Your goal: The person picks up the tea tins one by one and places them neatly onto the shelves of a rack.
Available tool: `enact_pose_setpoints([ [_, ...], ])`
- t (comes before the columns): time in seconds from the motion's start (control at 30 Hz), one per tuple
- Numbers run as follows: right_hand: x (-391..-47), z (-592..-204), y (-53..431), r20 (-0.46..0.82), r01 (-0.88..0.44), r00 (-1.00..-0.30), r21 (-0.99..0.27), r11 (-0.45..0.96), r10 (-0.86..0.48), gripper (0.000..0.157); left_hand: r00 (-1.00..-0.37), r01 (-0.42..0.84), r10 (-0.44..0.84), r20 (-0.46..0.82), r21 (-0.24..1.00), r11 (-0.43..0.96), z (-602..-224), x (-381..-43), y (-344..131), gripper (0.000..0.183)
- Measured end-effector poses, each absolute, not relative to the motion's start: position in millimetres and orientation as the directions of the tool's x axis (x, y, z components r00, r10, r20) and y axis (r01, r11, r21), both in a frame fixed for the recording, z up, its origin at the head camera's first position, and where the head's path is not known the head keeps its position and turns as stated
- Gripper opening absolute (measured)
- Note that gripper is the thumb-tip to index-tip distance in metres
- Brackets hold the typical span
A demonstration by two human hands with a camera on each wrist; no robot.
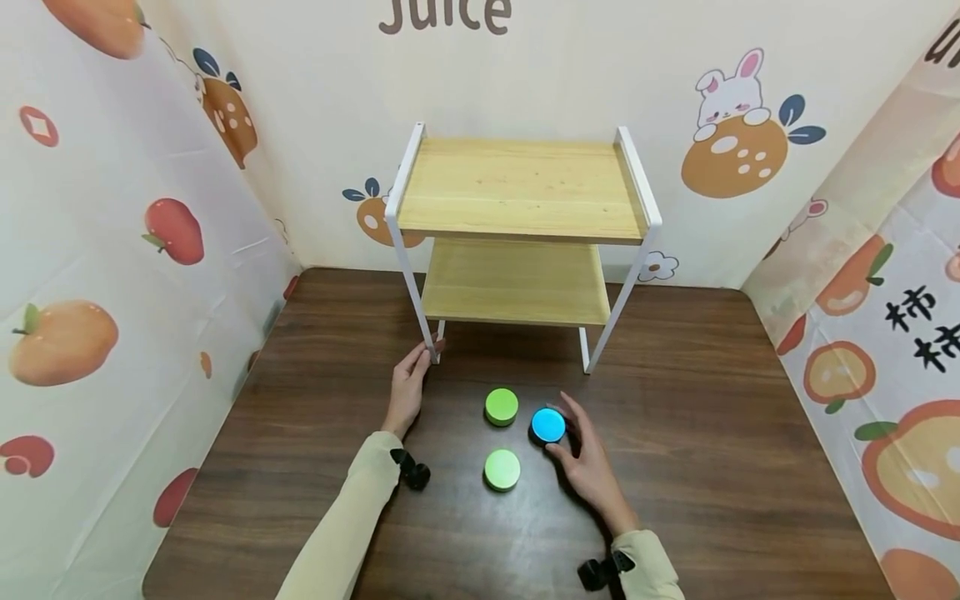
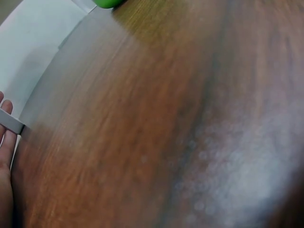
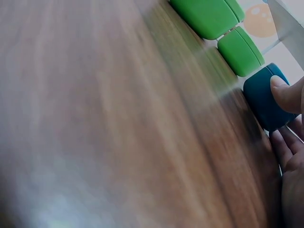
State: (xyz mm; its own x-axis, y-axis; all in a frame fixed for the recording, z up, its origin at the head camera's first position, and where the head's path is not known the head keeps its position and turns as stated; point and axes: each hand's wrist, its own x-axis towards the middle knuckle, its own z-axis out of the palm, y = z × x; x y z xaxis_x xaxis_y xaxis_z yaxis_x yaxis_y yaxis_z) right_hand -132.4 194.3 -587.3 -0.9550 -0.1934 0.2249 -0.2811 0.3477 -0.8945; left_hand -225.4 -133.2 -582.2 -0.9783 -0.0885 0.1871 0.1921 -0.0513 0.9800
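A two-tier shelf (image 1: 517, 187) with light wooden boards and a white frame stands at the back of the table. My left hand (image 1: 408, 385) holds the foot of its front left leg; in the left wrist view, the fingers (image 2: 6, 147) show around the pale leg (image 2: 10, 122). Nearer me, my right hand (image 1: 588, 467) grips a small round blue container (image 1: 548, 425), thumb on its side and fingers around the far side. The container rests upright on the table. Left of it sit two round green containers, one farther back (image 1: 502, 407) and one closer (image 1: 502, 470).
The dark wooden tabletop (image 1: 720, 467) reaches to fabric walls (image 1: 300, 108) printed with fruit and a rabbit. The shelf's lower board (image 1: 517, 283) lies under the top one. Black wrist cameras (image 1: 410, 469) are strapped to both sleeves.
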Motion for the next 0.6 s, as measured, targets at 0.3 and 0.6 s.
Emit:
enact_pose_setpoints([
  [0.3, -130.7, -591.1, 192.2, 0.25, -0.295, -0.955, -0.851, 0.435, -0.158, 0.074, -0.976, 0.206, -0.088, 0.2, 0.976, -0.066, -581.1, -222.9, -132.5, 0.044],
  [0.6, -128.7, -587.0, 190.5, 0.268, -0.311, -0.95, -0.846, 0.434, -0.158, 0.066, -0.974, 0.21, -0.092, 0.206, 0.977, -0.035, -580.7, -222.6, -132.8, 0.047],
])
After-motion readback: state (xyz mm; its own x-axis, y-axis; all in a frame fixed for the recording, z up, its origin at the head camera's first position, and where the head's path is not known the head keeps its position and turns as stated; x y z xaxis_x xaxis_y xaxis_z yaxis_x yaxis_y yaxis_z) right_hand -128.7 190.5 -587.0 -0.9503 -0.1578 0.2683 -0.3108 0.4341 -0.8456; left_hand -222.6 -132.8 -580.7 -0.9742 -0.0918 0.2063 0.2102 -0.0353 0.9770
